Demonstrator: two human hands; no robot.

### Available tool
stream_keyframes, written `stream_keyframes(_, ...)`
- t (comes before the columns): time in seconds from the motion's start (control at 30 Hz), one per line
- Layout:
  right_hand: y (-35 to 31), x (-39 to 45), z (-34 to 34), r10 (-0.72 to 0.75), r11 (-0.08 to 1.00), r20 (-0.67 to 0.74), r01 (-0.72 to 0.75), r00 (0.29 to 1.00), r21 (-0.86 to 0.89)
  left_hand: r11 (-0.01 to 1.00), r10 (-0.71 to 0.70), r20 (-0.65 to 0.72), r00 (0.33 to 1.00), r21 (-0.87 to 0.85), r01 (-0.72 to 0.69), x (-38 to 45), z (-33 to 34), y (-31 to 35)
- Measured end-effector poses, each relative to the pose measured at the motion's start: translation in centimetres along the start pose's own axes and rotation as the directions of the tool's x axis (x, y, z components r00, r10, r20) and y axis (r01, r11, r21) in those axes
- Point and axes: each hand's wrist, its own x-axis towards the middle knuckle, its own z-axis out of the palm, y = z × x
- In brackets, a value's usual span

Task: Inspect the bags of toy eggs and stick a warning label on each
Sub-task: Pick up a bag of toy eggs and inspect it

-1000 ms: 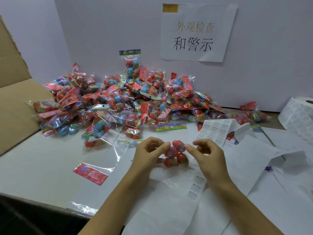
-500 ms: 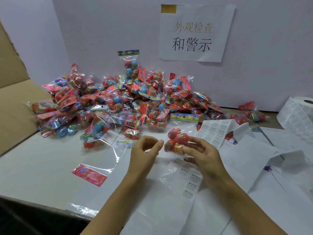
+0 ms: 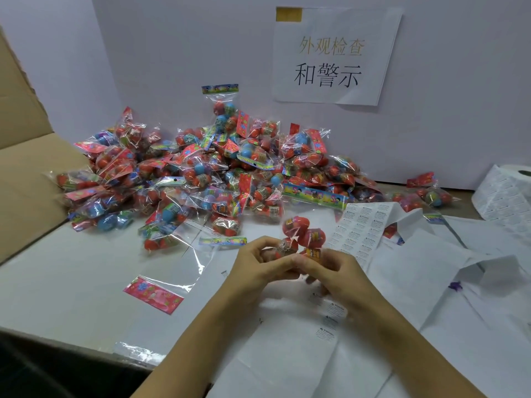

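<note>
Packing-inspection workstation: heaped toy-egg bags (image 3: 207, 173), label sheets (image 3: 365, 225), posted sign (image 3: 333, 56).

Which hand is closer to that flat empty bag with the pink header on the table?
Left. The left hand is just right of the empty bag, above the table; the right hand is farther right, both holding the bag of eggs.

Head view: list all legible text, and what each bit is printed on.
"外观检查" in faded gold, top line of the paper sign on the wall.
"和警示" in black, second line of that sign.
Warning label sheet: print too small to read.
Loose labels under the right hand: a warning triangle, words blurred.
Label roll: unreadable.
Bag header cards and egg wrappers: blurred.
</note>
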Motion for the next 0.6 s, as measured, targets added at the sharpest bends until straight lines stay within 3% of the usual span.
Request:
stream_keyframes(0.13,0.0,0.1,-0.1,-0.013,1.0,0.011,0.013,1.0,-0.017,0.999,0.006,0.002,1.0,0.046,-0.006,0.0,0.1,0.2)
stream_keyframes(0.43,-0.6,-0.1,-1.4,-0.102,0.994,0.075,0.099,0.992,0.05,0.997,-0.056,0.126,0.99,-0.048,0.062,-0.5,-0.1,1.5)
stream_keyframes(0.6,-1.5,-0.2,-2.8,-0.125,0.992,0.212,0.118,0.969,0.045,0.992,-0.045,0.209,0.977,-0.109,0.069,-0.6,-0.6,1.9)
